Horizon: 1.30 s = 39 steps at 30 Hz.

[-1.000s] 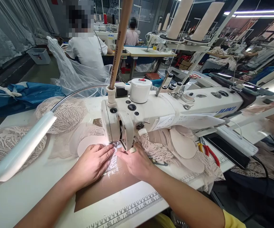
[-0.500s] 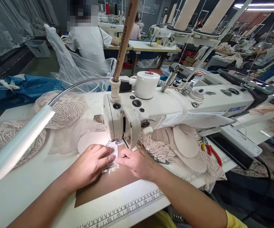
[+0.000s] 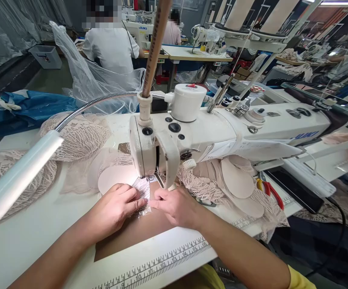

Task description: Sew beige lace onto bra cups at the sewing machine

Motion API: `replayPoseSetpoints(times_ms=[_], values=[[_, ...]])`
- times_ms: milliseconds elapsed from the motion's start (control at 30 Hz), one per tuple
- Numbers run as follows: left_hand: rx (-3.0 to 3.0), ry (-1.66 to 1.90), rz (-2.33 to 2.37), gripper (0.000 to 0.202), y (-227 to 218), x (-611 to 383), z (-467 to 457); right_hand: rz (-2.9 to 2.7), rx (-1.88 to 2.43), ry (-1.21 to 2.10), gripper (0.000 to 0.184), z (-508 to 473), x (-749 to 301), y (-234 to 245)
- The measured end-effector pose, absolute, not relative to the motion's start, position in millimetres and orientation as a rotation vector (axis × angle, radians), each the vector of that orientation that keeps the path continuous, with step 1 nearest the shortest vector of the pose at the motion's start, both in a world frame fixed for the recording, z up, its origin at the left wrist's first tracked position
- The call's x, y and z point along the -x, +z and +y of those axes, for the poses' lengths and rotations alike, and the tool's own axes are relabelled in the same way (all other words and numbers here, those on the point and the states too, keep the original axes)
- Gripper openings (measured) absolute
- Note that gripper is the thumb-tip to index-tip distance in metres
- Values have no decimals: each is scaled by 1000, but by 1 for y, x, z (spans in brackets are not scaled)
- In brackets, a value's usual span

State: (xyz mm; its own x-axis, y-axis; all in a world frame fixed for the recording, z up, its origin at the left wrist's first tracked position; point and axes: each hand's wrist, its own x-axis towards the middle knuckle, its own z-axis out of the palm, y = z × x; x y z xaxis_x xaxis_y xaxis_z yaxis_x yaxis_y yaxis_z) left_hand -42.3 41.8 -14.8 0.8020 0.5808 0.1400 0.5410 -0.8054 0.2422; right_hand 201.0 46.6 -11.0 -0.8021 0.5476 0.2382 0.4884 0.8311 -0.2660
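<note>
**Q.** How many hands are at work, and on what?

**A.** Two. The left hand point(image 3: 116, 206) lies flat and unclenched, its fingertips pressing one small lace piece point(image 3: 143, 189) onto the machine bed. The right hand point(image 3: 175, 205) has its fingers curled, with the forefinger tip against the same piece (whether it pinches the edge cannot be told).

**Q.** Where does the piece sit?

**A.** Directly below the needle head of the one sewing machine point(image 3: 216, 134), between the two hands, at the upper edge of a brown panel point(image 3: 132, 239).

**Q.** What surrounds it?

**A.** Three pale oval pads: one point(image 3: 110, 180) left of the needle and two point(image 3: 237, 178) point(image 3: 250, 206) right of it, lying on lace. Two lace heaps point(image 3: 80, 136) point(image 3: 8, 176) lie to the left, beside one gooseneck lamp point(image 3: 17, 178). One pair of red-handled snips point(image 3: 272, 194) lies under the machine arm. Two thread cones point(image 3: 237, 12) point(image 3: 275, 14) stand above, and one printed ruler point(image 3: 156, 265) runs along the table edge.

**Q.** Anyone else?

**A.** Two people point(image 3: 110, 46) point(image 3: 171, 33) sit at other tables, backs turned.
</note>
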Motion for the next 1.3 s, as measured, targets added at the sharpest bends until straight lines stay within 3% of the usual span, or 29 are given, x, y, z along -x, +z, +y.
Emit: replayPoseSetpoints(times_ms=[1300], values=[[-2843, 225, 1131, 32, -10, 26, 49, -2695, 895, 151, 14, 45, -194, -15]])
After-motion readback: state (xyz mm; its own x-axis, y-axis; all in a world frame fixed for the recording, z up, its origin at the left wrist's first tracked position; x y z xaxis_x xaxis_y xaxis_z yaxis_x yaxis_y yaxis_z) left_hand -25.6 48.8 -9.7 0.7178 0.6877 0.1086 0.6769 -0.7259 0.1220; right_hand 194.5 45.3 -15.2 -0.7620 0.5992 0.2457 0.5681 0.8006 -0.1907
